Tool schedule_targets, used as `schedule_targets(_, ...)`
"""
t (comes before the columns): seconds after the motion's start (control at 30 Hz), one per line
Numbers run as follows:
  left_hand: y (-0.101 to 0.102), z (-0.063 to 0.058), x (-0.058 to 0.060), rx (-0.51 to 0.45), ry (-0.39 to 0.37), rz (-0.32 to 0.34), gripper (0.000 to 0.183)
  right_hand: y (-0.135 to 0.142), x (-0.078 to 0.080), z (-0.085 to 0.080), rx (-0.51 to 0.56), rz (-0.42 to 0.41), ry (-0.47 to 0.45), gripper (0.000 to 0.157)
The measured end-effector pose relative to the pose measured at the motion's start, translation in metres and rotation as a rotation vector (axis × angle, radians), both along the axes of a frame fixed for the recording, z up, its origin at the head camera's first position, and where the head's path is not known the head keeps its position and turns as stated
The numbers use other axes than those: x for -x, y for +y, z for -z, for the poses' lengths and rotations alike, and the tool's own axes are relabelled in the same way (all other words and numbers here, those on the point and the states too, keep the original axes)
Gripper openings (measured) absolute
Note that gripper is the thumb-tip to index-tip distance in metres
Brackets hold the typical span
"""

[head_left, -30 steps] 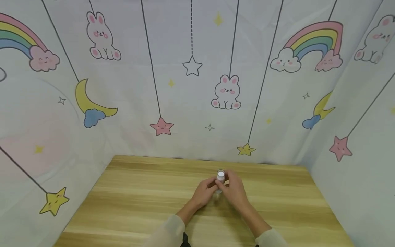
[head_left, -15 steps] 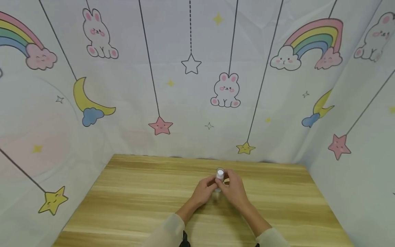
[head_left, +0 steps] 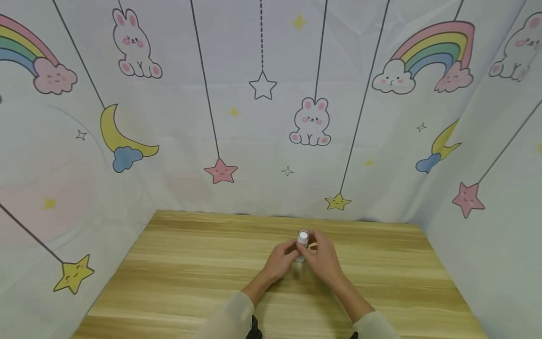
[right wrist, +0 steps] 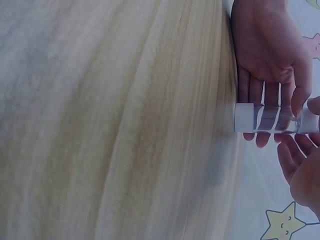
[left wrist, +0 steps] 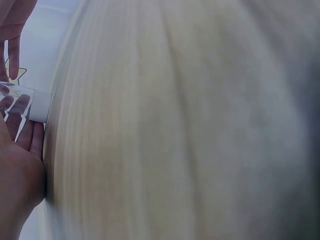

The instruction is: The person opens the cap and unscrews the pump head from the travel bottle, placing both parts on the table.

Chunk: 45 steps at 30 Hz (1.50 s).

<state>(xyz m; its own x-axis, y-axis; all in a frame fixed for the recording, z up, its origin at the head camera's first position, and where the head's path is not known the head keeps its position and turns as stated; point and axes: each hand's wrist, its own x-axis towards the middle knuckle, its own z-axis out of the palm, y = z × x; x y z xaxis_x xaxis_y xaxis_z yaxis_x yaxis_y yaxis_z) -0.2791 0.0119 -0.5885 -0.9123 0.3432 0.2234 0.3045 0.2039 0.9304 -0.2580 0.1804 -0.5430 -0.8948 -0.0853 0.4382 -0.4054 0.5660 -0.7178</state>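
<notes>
Left hand (head_left: pixel 279 261) fingers curl around the clear bottle (head_left: pixel 302 238), apparently steadying it upright at the table's (head_left: pixel 203 268) far centre; right hand (head_left: pixel 325 260) thumb and fingers grip higher.

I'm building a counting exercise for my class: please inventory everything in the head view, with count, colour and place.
table: one, wood-toned, lower half
bottle: one, clear and white, upright, at the table's far half
backdrop: one, printed white, around the table
rabbits: three, white and pink; left, centre, right edge
rainbows: two, multicoloured, left and right
rainbow-end clouds: three, two pink, one white
moons: two, yellow, left and right
blue clouds: two, at the moons
stars: five, two pink, two yellow, one white, across the backdrop
sparkles: several, yellow or outlined, scattered
hanging lines: several, black, across the backdrop
dark parts: two, black, bottom edge, unclear
sleeves: two, cream, bottom
left grip: one, bare, around the bottle's lower part
right grip: one, bare, at its top
</notes>
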Motion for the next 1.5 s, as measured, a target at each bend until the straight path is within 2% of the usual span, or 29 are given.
schedule_targets(0.43, 0.005, 0.003, 0.000, -0.050, -0.024, -0.012, 0.036, 0.004, -0.001, -0.005, 0.011, -0.027, 0.030, 0.029)
schedule_targets(1.0, 0.003, 0.001, -0.001, -0.031, -0.021, -0.017, 0.038, 0.005, -0.002, -0.017, 0.043, -0.033, 0.049, 0.042)
schedule_targets(1.5, 0.004, 0.002, -0.002, -0.056, -0.035, -0.017, 0.038, 0.007, 0.000, -0.016, 0.050, -0.030, 0.057, 0.038)
